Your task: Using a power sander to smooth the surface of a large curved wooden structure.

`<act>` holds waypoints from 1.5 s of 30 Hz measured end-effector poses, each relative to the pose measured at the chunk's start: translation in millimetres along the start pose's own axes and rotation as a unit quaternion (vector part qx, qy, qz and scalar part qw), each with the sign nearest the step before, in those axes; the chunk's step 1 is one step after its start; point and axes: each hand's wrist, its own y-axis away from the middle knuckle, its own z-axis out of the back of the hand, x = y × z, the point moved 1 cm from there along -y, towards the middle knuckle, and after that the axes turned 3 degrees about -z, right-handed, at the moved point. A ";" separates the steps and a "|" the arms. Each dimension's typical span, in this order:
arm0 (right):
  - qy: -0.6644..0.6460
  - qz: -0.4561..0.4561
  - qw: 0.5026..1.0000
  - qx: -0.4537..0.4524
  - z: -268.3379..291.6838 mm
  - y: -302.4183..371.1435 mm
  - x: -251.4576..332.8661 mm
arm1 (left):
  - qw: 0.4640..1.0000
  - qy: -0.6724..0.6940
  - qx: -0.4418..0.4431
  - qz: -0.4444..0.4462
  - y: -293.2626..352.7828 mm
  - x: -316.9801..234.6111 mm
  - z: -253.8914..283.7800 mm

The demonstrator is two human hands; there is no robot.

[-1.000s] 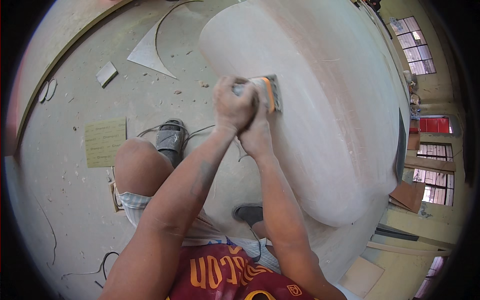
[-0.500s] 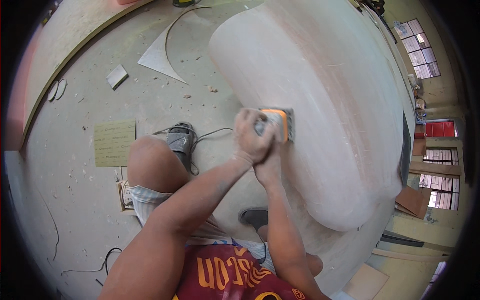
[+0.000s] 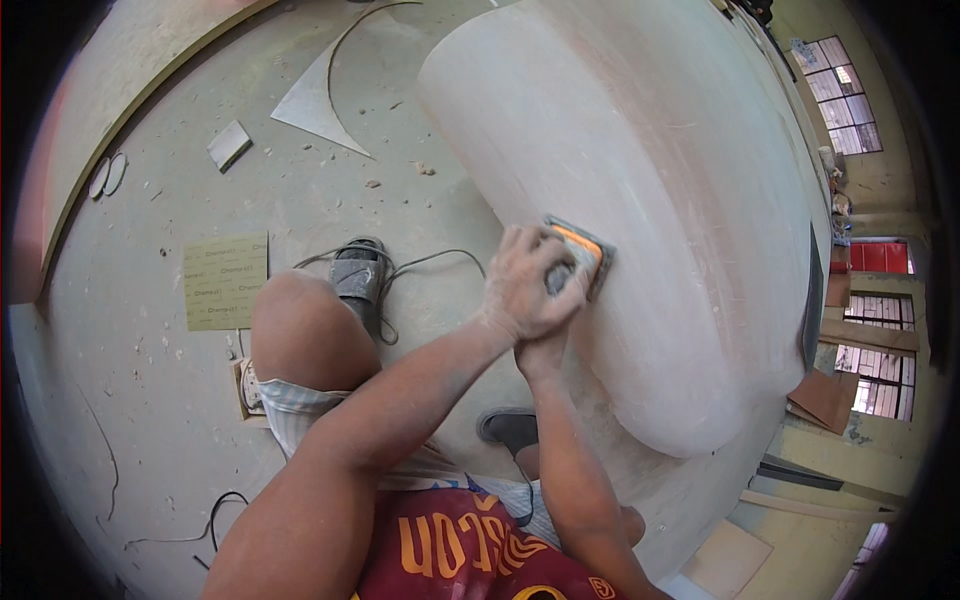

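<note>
Pressed against the side of a large, pale, rounded panel-like form (image 3: 610, 150) is a palm sander (image 3: 590, 244) with an orange band and a dark base plate. My left hand (image 3: 525, 285) curls over its body from the left, fingers bent around the grip. Underneath and partly covered by it, my right hand (image 3: 543, 352) is closed at the sander's near end; most of its fingers are hidden. Dust coats both hands. A dark cord (image 3: 435, 262) runs across the floor from near the sander to my sandalled foot (image 3: 358, 280).
A yellowish sandpaper sheet (image 3: 226, 282) lies left of my knee, above a boxed power outlet (image 3: 250, 388). Farther off are a small white block (image 3: 230, 146) and a curved, pointed offcut (image 3: 318, 108). A long curved board (image 3: 130, 110) edges the far left.
The sander and both hands have shifted a little to the right along the form's surface. The sander has turned slightly clockwise, and the left hand now covers more of the right.
</note>
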 end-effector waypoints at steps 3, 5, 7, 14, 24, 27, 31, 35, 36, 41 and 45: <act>0.117 0.110 0.987 -0.018 -5.7 -34.2 29.4 | 0.999 -0.005 -0.030 0.024 -24.8 20.0 10.4; 0.095 0.077 0.992 0.030 -16.5 -61.3 36.8 | 0.993 0.005 -0.097 0.063 -43.4 37.9 15.7; 0.031 0.032 0.996 0.075 -19.0 -73.0 65.1 | 0.982 0.024 -0.139 0.125 -60.1 50.6 27.7; -0.049 0.002 0.994 0.098 14.1 -75.3 80.8 | 0.974 0.059 -0.116 0.186 -77.7 20.8 20.7; -0.291 -0.074 0.953 -0.042 30.3 34.4 -22.4 | 0.998 -0.029 0.057 -0.030 8.8 -52.8 -33.5; -0.540 -0.134 0.822 -0.120 36.6 55.8 -8.6 | 0.985 -0.001 0.131 -0.115 20.3 -64.1 -44.2; -0.291 -0.068 0.940 -0.164 47.9 56.8 -4.6 | 0.975 0.001 0.167 -0.149 12.4 -74.2 -47.4; -0.341 -0.065 0.933 -0.098 46.2 11.0 4.3 | 0.990 0.003 0.113 -0.083 -27.3 -67.0 -40.6; -0.179 -0.027 0.981 -0.073 48.4 0.6 17.0 | 0.994 -0.005 0.092 -0.054 -39.0 -60.3 -36.0; -0.068 0.041 0.997 0.018 24.9 -63.8 62.2 | 0.997 0.002 0.024 0.075 -88.1 -15.9 2.4; -0.122 -0.007 0.992 -0.003 33.4 -52.8 77.6 | 0.994 -0.019 0.018 0.103 -86.4 -21.1 4.0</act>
